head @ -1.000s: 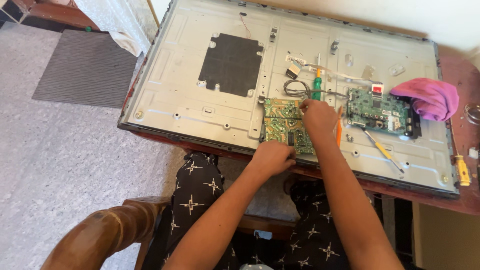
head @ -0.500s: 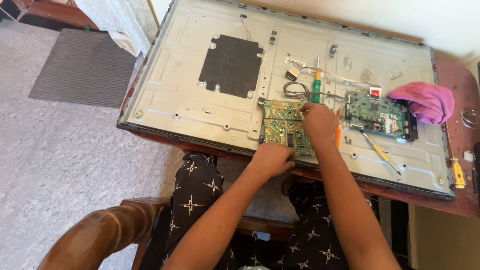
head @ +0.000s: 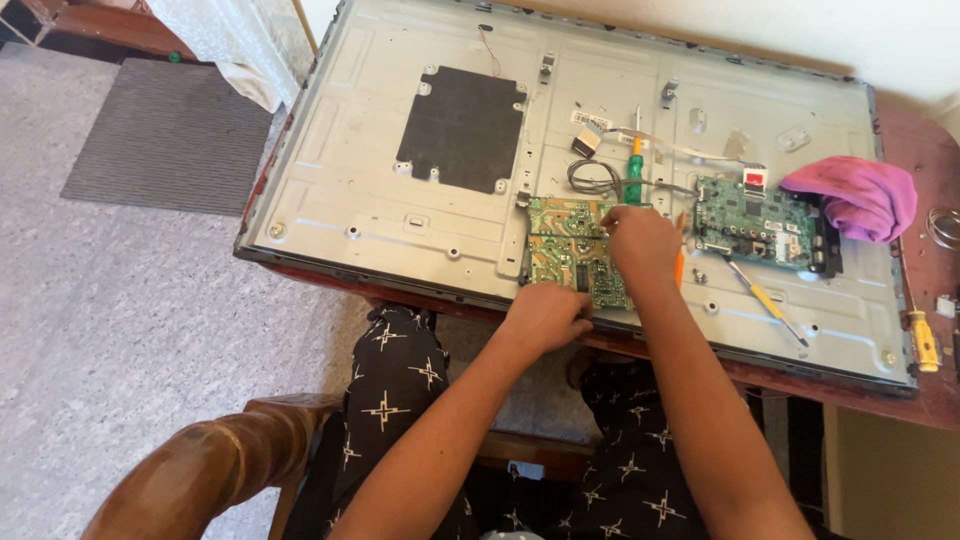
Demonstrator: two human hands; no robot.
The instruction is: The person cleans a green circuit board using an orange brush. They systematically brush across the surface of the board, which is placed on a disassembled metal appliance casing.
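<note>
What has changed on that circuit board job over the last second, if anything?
Very little. The right hand stays on the far right corner of the yellow-green circuit board, and the left hand stays at its near edge; neither took hold of anything new or let go. The green-handled screwdriver, the green board, the pink cloth and the metal panel lie as before. Only the camera view shifted slightly.
</note>
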